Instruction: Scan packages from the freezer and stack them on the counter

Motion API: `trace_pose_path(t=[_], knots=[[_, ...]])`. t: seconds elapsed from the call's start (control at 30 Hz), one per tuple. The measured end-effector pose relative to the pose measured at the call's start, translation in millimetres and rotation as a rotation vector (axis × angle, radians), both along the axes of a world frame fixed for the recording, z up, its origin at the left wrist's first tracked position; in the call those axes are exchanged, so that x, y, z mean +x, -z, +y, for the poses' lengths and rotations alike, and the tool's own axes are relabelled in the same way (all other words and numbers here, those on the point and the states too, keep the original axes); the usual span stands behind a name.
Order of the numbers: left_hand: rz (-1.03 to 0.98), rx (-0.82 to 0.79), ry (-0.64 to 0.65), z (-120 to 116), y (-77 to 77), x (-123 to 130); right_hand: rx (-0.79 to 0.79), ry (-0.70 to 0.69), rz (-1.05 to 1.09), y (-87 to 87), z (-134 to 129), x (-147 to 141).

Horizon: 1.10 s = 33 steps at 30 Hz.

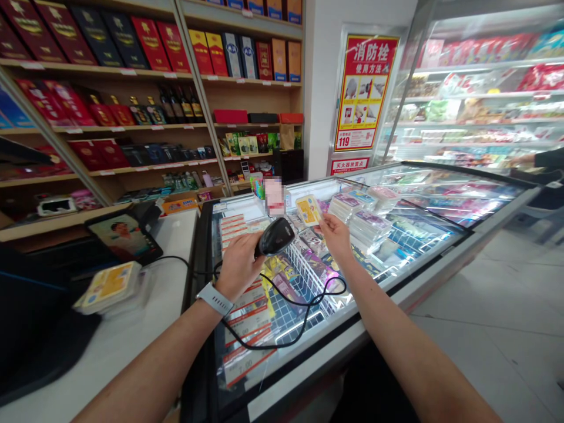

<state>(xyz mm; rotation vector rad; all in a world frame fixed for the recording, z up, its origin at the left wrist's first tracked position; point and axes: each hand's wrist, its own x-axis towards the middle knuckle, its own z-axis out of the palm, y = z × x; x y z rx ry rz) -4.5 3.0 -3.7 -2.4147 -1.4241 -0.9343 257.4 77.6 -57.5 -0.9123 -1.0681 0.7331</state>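
Note:
My left hand (240,261), with a grey watch band at its wrist, is wrapped round a black handheld scanner (277,236) above the glass-topped freezer (282,367). Its black cable (304,329) loops over the glass. To the right, my right hand (335,234) pinches a yellow and white flat pack (308,210) by its edge, upright in front of the scanner. Beyond my right hand, stacks of flat packs (370,226) rest on the freezer glass. Similar yellow packs (110,285) lie piled on the white counter (154,317) at the left.
A tablet (124,236) leans on the counter, left of the freezer. Shelves (154,126) of boxes and bottles stand behind. A lit display cooler (476,94) is at the back right, where a person's dark sleeve (549,158) shows at the edge.

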Motion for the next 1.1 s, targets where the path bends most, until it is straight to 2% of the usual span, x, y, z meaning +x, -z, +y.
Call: trace_pose_path(t=[0.37,0.5,0.67,0.8,1.1], knots=[[-0.013,0.014,0.024,0,1.3,-1,0.006,0.079,-0.177,3.4,16,0],[-0.017,0.014,0.029,0,1.0,-1,0.038,0.136,-0.34,-4.6,16,0],[-0.024,0.007,0.026,1,2.0,-2,0.105,0.305,-0.577,-18.7,14,2],[-0.024,-0.002,0.013,0,1.0,-1,0.164,0.377,-0.717,-26.2,11,1],[-0.026,-0.002,0.028,1,1.7,-1,0.216,0.41,-0.759,-28.6,11,-7]])
